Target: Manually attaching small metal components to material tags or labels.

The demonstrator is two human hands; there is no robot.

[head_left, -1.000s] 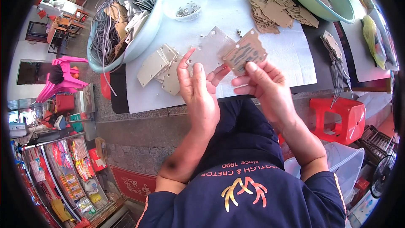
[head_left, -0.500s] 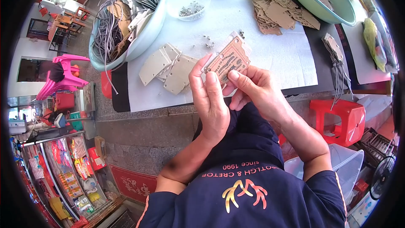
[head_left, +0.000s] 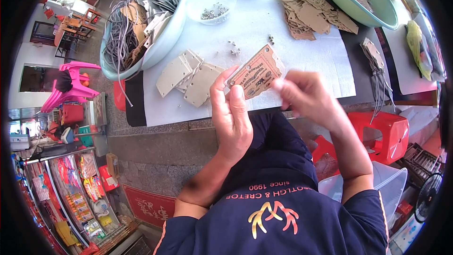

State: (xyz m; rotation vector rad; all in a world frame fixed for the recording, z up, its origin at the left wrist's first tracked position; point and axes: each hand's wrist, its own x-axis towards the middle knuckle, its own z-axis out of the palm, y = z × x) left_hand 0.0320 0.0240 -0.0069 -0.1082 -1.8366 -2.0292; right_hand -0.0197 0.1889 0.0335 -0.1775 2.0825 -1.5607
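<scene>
My left hand (head_left: 236,119) holds a thin printed card (head_left: 258,72) with small holes, between thumb and fingers, tilted above the near edge of the table. The card is tan with a red border and dark print; a pale layer shows along its far edge. Just right of the card is my right hand (head_left: 309,95), its fingers smeared by motion, so their grip is hidden. To the left of the card lie several pale boards with holes (head_left: 186,75). Small metal fasteners (head_left: 235,52) are scattered beyond the card.
A blue basin (head_left: 165,33) of grey cords and boards stands left. Two clear bowls hold metal fasteners, one nearer (head_left: 217,19). A pile of tan boards (head_left: 306,7) and another basin (head_left: 373,16) sit at far right. Corded boards (head_left: 375,59) hang over the table's right edge.
My right hand has let go of the card and moved away to the right. More of the card's printed face now shows; my left hand still holds it.
</scene>
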